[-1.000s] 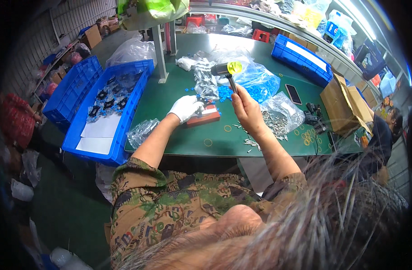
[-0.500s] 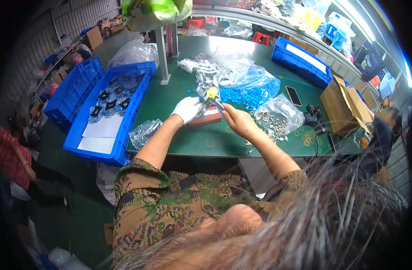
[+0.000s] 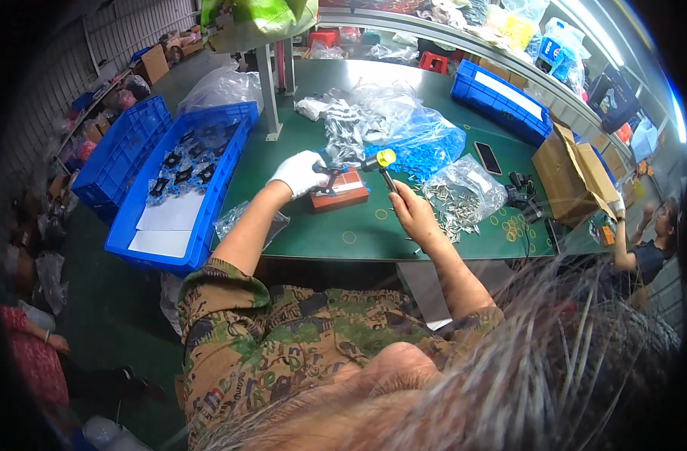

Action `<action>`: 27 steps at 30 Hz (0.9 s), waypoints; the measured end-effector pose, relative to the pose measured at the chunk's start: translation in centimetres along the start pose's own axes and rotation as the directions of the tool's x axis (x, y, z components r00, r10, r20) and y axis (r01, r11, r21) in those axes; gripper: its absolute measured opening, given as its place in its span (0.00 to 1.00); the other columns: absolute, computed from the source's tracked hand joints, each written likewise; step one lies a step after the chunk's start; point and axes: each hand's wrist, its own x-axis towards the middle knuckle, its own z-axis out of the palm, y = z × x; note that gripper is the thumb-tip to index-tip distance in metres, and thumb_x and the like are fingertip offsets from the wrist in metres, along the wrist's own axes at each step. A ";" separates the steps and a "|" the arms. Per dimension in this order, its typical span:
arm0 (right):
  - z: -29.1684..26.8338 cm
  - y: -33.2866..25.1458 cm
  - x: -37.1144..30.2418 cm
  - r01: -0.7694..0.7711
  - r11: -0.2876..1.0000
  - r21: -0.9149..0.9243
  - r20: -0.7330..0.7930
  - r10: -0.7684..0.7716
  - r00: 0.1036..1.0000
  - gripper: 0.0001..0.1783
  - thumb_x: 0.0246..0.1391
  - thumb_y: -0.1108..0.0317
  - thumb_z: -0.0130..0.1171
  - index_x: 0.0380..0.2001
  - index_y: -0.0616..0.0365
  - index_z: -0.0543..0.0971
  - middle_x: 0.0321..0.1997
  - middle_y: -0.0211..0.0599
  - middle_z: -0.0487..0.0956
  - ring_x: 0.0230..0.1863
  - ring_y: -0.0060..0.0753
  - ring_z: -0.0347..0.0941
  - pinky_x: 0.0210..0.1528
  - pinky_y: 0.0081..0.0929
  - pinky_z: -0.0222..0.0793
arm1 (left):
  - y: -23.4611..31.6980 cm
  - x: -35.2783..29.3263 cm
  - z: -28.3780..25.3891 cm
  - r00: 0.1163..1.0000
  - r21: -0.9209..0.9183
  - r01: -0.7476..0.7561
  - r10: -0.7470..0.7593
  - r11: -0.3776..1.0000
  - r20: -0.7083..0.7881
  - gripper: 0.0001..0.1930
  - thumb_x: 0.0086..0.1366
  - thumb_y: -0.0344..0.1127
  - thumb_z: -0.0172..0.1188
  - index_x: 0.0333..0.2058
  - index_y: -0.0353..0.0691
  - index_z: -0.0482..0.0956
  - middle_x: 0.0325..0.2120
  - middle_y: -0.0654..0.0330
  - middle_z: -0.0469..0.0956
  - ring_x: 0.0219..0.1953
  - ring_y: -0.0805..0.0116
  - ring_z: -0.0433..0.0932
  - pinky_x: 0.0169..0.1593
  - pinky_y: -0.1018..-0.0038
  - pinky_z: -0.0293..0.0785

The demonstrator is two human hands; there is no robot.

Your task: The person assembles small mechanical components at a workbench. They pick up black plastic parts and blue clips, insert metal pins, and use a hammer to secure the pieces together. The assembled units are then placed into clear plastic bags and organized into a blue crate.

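Note:
In a white glove, my left hand grips a dark, armed bracket-like part at the left side of a reddish-brown block. My bare right hand is closed around the handle of a hammer with a yellow striking face. The hammer head is raised to the right of the block, apart from it. Blue small pieces spill from a clear bag behind the hammer. Silvery pins or screws lie on and around another clear bag beside my right hand.
Blue crate at left holds wrapped dark parts; another blue crate stands beyond it. On the green table are a phone, a cardboard box and a blue bin. Other people are at far right and lower left.
The hammer has moved right and up off the block, with my right hand shifting right. My left hand has shifted slightly left and up, with the dark part now visible over the block.

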 end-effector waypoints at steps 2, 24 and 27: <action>-0.1 0.5 -0.7 -0.035 0.999 0.005 -0.001 0.035 0.999 0.22 0.69 0.57 0.51 0.60 0.56 0.72 0.43 0.56 0.82 0.45 0.62 0.79 0.46 0.47 0.73 | 2.0 0.0 -2.0 0.988 0.306 0.011 -0.057 0.952 0.142 0.20 0.55 0.52 0.67 0.40 0.45 0.85 0.43 0.51 0.83 0.46 0.50 0.82 0.52 0.64 0.75; 0.6 1.1 0.5 -0.051 0.994 0.095 -0.021 0.053 0.998 0.21 0.68 0.57 0.53 0.59 0.56 0.73 0.42 0.55 0.82 0.45 0.60 0.80 0.45 0.44 0.74 | 0.6 -0.8 4.7 0.985 0.019 0.051 -0.047 0.999 -0.169 0.20 0.67 0.44 0.59 0.50 0.35 0.75 0.35 0.39 0.82 0.41 0.39 0.80 0.47 0.51 0.75; 0.4 -0.3 1.6 0.015 0.999 0.044 -0.019 -0.014 1.000 0.21 0.69 0.57 0.52 0.59 0.57 0.73 0.42 0.56 0.82 0.45 0.62 0.79 0.45 0.46 0.74 | 1.6 -0.8 4.4 0.987 0.082 0.013 0.001 0.997 -0.158 0.18 0.67 0.45 0.60 0.46 0.36 0.76 0.32 0.42 0.82 0.38 0.40 0.80 0.45 0.51 0.75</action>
